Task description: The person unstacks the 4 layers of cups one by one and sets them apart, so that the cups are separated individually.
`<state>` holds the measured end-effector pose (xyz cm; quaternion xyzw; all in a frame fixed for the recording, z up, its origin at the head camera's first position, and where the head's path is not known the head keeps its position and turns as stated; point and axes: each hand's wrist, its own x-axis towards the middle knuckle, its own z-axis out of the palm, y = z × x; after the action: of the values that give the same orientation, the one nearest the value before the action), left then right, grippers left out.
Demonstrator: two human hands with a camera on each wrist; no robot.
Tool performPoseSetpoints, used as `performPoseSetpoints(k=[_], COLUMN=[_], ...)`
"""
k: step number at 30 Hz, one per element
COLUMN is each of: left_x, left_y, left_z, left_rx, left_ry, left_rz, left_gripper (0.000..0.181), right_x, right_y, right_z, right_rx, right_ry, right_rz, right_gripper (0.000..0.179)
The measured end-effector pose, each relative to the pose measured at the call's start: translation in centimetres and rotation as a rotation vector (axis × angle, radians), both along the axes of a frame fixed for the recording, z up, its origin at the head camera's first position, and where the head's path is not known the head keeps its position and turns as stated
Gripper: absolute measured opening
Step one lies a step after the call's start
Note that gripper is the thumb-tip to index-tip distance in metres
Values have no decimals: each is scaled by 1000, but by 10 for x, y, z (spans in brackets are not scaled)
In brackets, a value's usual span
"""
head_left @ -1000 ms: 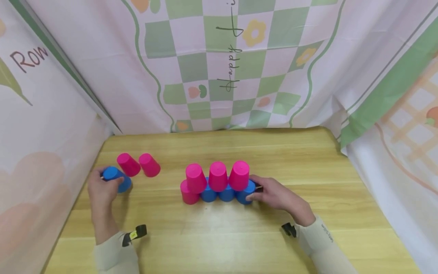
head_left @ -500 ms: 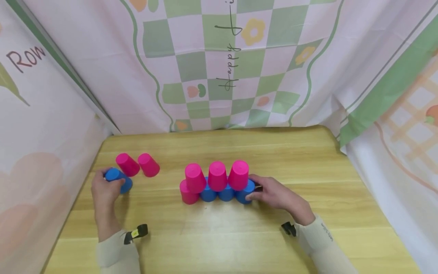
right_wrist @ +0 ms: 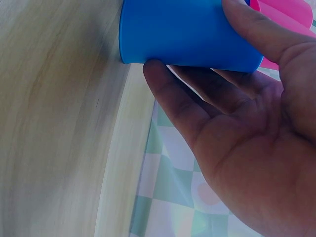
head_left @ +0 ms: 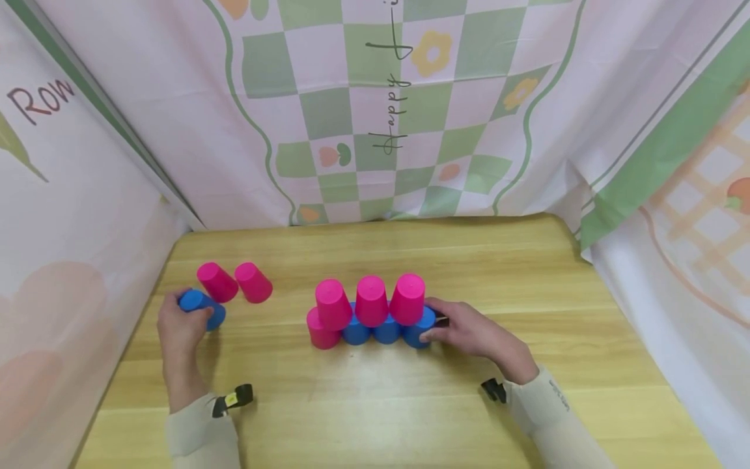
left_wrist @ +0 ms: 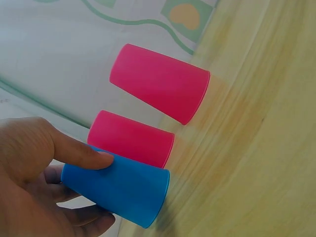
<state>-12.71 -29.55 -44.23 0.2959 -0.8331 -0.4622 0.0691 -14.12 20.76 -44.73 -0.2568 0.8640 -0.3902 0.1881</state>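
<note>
At the table's left, my left hand [head_left: 180, 332] grips an upside-down blue cup [head_left: 206, 310] between thumb and fingers. Two upside-down pink cups stand just beyond it: one pink cup [left_wrist: 134, 139] close behind the blue cup, the other pink cup [left_wrist: 160, 81] to its right. In the middle is a two-tier cup stack. Its lower row has a pink cup [head_left: 323, 331] and three blue cups; three pink cups sit on top, the middle pink cup [head_left: 372, 299] among them. My right hand [head_left: 469, 332] holds the lower row's rightmost blue cup [right_wrist: 187, 34], thumb and fingers on opposite sides.
The wooden table [head_left: 375, 417] ends at a patterned curtain [head_left: 381, 117] along the back. More printed fabric hangs at the left [head_left: 70, 273] and right sides. A black wrist mount [head_left: 234, 398] sticks out from the left sleeve, another mount [head_left: 494, 391] from the right.
My left hand and its blue cup have shifted slightly right and toward me over the last second. The right hand keeps its hold; the stack stands as before.
</note>
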Motion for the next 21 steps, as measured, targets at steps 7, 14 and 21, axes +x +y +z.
performPoseSetpoints(k=[7,14,21], left_x=[0,0,2], left_y=[0,0,3], left_z=[-1,-2,2], left_rx=[12,11,-1], left_ry=[-18,-22,-7], left_rz=[-15,-18,2], left_gripper=[69,70,73], right_x=[0,0,0], right_y=[0,1,1], right_z=[-1,-1,0], right_rx=[-10,-5,-16], right_ry=[1,-21,-21], right_rz=[8,1,2], right_gripper=[46,45,43])
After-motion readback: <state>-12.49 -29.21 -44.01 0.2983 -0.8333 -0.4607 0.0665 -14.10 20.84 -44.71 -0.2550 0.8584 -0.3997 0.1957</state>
